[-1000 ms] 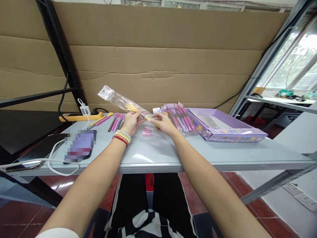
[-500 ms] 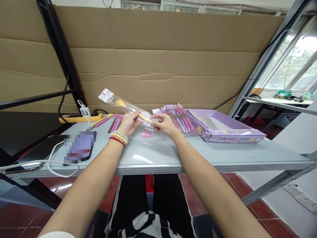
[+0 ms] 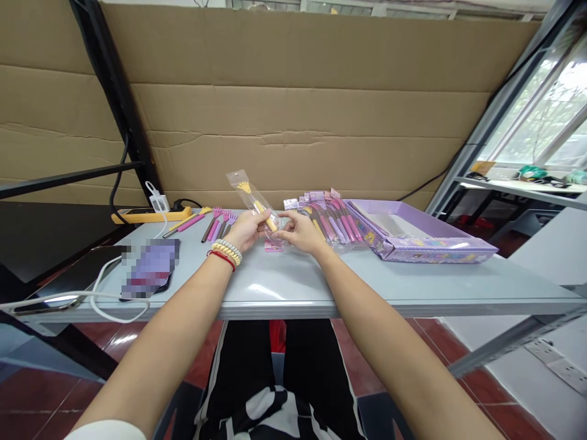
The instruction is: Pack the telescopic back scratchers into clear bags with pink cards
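Note:
A yellow back scratcher (image 3: 259, 206) with a small hand-shaped end lies inside a clear plastic sleeve (image 3: 237, 178), tilted up to the left above the table. My left hand (image 3: 247, 231) is closed around the sleeve's middle. At the lower end, the fingers of my right hand (image 3: 298, 233) pinch the sleeve's edge. Below them a small pink card (image 3: 274, 245) lies on the table, partly covered. Right beside my right hand is a fan of bagged pink and purple back scratchers (image 3: 337, 220). Loose pink and purple back scratchers (image 3: 215, 225) lie left of my left hand.
A purple box (image 3: 435, 249) stands open at the right of the grey table (image 3: 284, 284). On the left are a phone (image 3: 151, 266), a white cable (image 3: 97, 287) and a yellow power strip (image 3: 151, 217) with a white charger. A cardboard sheet (image 3: 293, 110) closes off the back.
The sleeve has turned steeper, and its upper end has shifted right. My hands have come closer together, with the back scratcher sitting lower between them.

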Available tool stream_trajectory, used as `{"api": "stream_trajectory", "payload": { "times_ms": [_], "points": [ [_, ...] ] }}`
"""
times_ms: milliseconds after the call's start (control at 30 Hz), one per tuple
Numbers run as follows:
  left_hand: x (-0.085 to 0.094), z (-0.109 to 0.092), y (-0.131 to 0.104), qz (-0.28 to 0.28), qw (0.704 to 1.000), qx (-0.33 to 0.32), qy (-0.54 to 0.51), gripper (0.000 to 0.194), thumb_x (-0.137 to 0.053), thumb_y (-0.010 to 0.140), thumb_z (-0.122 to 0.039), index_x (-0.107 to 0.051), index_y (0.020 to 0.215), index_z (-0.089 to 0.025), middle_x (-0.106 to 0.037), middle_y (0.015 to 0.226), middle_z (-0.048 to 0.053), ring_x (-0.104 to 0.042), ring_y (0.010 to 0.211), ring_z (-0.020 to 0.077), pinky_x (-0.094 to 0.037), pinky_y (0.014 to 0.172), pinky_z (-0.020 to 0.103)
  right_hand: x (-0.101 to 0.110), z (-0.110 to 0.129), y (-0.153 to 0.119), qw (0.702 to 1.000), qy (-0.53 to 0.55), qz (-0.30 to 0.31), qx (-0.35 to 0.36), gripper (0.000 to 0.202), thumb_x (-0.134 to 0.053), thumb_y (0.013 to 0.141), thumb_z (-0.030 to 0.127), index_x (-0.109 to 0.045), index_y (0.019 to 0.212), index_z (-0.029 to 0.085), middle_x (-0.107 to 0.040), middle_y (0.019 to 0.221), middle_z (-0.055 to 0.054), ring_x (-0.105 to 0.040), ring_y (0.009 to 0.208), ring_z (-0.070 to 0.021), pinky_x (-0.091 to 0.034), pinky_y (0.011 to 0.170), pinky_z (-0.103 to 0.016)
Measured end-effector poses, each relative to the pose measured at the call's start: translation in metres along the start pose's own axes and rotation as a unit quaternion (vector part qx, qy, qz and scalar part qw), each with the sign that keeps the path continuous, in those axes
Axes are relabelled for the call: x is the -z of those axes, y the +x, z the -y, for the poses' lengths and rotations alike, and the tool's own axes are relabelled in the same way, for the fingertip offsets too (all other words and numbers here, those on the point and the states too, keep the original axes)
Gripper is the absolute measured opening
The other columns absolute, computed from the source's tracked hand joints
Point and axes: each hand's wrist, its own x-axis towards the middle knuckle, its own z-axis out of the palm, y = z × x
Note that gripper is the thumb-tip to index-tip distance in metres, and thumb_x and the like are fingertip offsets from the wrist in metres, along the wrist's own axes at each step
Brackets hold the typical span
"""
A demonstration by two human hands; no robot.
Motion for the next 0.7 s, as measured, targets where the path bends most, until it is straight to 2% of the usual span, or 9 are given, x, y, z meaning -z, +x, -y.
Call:
{"api": "stream_trajectory", "payload": {
  "times_ms": [133,300,400,567,700],
  "points": [
    [-0.0009,0.0043,0.0033,0.001,1.000,0.001,0.018,0.020,-0.070,0.078,-0.028,-0.058,0.071,-0.013,-0.064,0.061,0.006,-0.059,0.051,0.0122,-0.049,0.050,0.024,-0.0029,-0.0039,-0.0003,0.999,-0.042,0.011,0.006,0.052,-0.071,0.068,0.029,-0.056,0.116,0.015,-0.049,0.048,0.010,-0.045,0.047,-0.0101,-0.035,0.054,-0.023],
    [0.0007,0.0042,0.0065,-0.029,1.000,-0.009,0.004,0.013,-0.067,0.079,-0.023,-0.056,0.078,-0.015,-0.061,0.059,0.002,-0.059,0.049,0.0138,-0.050,0.048,0.026,-0.0047,-0.0074,0.0001,0.999,-0.021,0.035,0.023,0.070,-0.074,0.065,0.031,-0.046,0.128,0.015,-0.057,0.058,0.007,-0.052,0.053,-0.0130,-0.038,0.057,-0.025],
    [0.0019,0.0032,0.0055,-0.028,1.000,-0.004,0.002,0.014,-0.069,0.077,-0.022,-0.057,0.083,-0.016,-0.063,0.062,0.002,-0.061,0.052,0.0150,-0.053,0.051,0.028,-0.0048,-0.0055,-0.0003,0.999,-0.017,0.026,0.023,0.068,-0.072,0.066,0.030,-0.047,0.128,0.016,-0.054,0.057,0.008,-0.051,0.052,-0.0130,-0.038,0.056,-0.026],
    [0.0022,0.0040,0.0028,0.011,1.000,0.006,0.022,0.028,-0.072,0.070,-0.014,-0.059,0.094,-0.016,-0.064,0.066,0.001,-0.063,0.056,0.0158,-0.055,0.056,0.031,-0.0043,-0.0002,-0.0009,0.999,-0.038,-0.001,0.036,0.066,-0.071,0.067,0.026,-0.047,0.127,0.015,-0.048,0.053,0.009,-0.047,0.051,-0.0126,-0.037,0.056,-0.026],
    [0.0031,0.0055,0.0050,-0.004,1.000,-0.001,0.031,0.024,-0.070,0.068,-0.011,-0.059,0.089,-0.015,-0.064,0.066,0.002,-0.062,0.056,0.0161,-0.053,0.054,0.030,-0.0047,-0.0008,-0.0006,0.999,-0.041,-0.010,0.029,0.067,-0.072,0.067,0.025,-0.047,0.128,0.015,-0.049,0.052,0.009,-0.049,0.052,-0.0131,-0.039,0.056,-0.027]
  ]
}}
